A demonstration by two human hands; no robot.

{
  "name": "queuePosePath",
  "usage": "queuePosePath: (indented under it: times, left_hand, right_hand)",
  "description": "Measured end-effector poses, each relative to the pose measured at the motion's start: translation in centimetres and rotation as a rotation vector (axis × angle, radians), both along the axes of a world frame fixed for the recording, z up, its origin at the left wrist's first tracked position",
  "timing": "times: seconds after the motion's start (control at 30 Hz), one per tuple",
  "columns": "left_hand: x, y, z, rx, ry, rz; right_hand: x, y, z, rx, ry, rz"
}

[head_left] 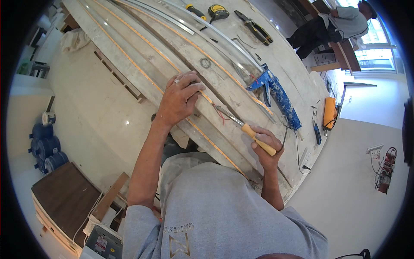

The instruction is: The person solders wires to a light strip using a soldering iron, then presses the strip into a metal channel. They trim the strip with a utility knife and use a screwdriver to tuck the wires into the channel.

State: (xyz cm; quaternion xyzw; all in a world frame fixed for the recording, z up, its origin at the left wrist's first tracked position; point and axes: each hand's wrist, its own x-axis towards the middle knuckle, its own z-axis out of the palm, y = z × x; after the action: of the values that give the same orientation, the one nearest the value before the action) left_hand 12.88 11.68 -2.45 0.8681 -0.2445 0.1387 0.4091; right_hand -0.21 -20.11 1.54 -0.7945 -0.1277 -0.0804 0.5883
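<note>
A soldering iron (260, 140) with a wooden handle is gripped in my right hand (268, 146), its metal shaft pointing up and left. Its tip touches or nearly touches the end of an orange-yellow LED strip (207, 97), where thin red wires (223, 117) hang. My left hand (181, 96) is closed on that strip just left of the tip. Other lit strips (215, 146) run in pale channels along the worktable, on both sides of my hands. A dark cord trails from the handle.
On the worktable (297, 97) lie a blue caulking gun (280, 97), pliers (254, 28), a tape measure (217, 12), a screwdriver (196, 11), a blue cutter (317, 133) and a power strip (305, 159). Another person (336, 26) is at the upper right.
</note>
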Motion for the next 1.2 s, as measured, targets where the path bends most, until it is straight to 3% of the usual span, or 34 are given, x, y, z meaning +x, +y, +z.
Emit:
queuePosePath:
  times: [1.2]
  left_hand:
    - [-0.02, 0.03, 0.02, -0.023, 0.01, -0.004]
  right_hand:
    - [0.14, 0.23, -0.15, 0.011, 0.007, -0.014]
